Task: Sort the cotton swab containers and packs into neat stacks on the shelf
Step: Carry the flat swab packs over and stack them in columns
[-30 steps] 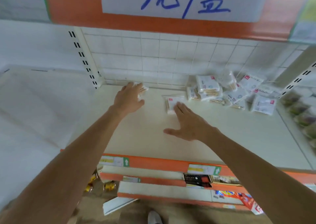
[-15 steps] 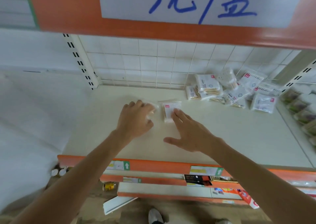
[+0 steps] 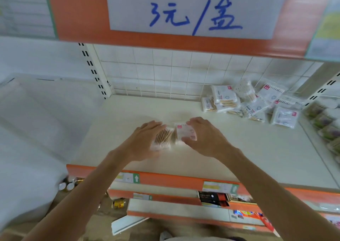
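Observation:
Two small clear packs of cotton swabs meet at the middle of the cream shelf [image 3: 239, 148]. My left hand [image 3: 145, 141] holds the left pack [image 3: 163, 137], whose wooden sticks show through the wrap. My right hand [image 3: 206, 137] grips the right pack [image 3: 184, 132], which has a red corner label, between thumb and fingers. The two packs touch side by side and are blurred by motion. A loose heap of more swab packs [image 3: 248, 102] lies at the back right against the wire grid.
A white wire grid back panel [image 3: 165, 75] closes the rear. An orange price sign [image 3: 184, 11] hangs overhead. Packaged goods [image 3: 327, 126] fill the neighbouring shelf on the right. Lower shelves with orange edges [image 3: 184, 183], cans and boxes lie below.
My left hand brought its pack from the back left corner toward the centre. My right hand closed on the labelled pack, and both packs came together nearer the shelf front.

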A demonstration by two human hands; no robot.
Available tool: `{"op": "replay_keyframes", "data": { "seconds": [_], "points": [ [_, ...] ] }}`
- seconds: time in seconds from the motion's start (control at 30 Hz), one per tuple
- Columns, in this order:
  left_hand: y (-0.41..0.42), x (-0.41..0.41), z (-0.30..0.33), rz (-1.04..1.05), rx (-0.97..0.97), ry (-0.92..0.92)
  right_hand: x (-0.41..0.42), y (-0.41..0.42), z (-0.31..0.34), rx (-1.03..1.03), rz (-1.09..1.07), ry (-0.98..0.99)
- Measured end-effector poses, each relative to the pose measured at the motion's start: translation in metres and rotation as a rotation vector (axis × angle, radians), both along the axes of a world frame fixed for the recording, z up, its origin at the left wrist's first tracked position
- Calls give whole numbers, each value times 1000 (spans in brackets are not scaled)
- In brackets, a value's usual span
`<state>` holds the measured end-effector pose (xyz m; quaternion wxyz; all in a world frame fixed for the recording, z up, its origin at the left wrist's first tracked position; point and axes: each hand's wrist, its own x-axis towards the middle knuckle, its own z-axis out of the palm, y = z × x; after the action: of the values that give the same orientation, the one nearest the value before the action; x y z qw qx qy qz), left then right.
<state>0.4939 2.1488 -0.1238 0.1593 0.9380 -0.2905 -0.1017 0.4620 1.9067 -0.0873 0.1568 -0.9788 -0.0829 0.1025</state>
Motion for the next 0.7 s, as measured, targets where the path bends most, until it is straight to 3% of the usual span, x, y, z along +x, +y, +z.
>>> {"op": "replay_keyframes", "data": {
  "seconds": [0.17, 0.7],
  "points": [
    [-6, -2, 8, 50, -18, 13, 17, -9, -7, 123, -100, 166],
    [-9, -46, 8, 129, -238, -85, -21, -21, -19, 460, -133, 33]
  ]
}}
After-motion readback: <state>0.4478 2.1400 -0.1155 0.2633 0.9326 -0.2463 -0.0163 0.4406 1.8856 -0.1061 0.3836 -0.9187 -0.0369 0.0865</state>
